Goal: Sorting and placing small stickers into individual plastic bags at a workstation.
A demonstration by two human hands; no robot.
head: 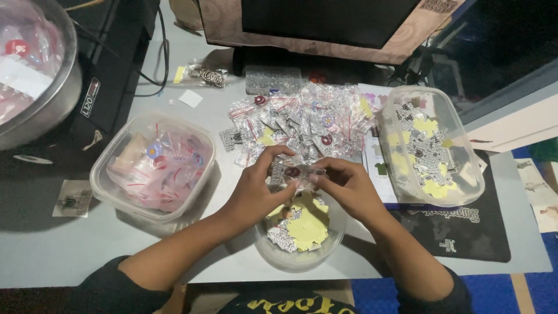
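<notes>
Clear plastic: the small zip pouch (298,172) is thin transparent film with a red closing strip and a round red charm inside.
Place of the pouch: it is held in the air between both hands, just above the round clear bowl (299,254) at the near edge of the table.
Left hand (256,189): fingers bent, the fingertips pinch the left end of the pouch.
Right hand (349,185): fingers also bent, they pinch the right end; the two hands almost touch.
Handling, as I judge: the pouch seems very light, soft and somewhat slippery; it will crumple easily. The charm looks like the only hard part. A good grip is probably at the top edge near the red strip, with thumb and finger on each side.
Round clear bowl: it holds pale yellow paper shapes and small black-and-white printed cutouts.
Pile of filled pouches (302,119): it lies far from the hands, in the middle of the table, many clear pouches with red strips and small round charms.
Left tub (110,168): rectangular clear container with more pouches, pinkish and red inside.
Right tub (465,168): rectangular clear container with black-and-white cutouts and yellow pieces.
Bag of metal rings (208,75): small clear bag, far left of the pile.
Steel bowl (58,93): at the far left corner, with plastic bags inside.
Dark mat (465,232): under the right tub, with white printed signs.
</notes>
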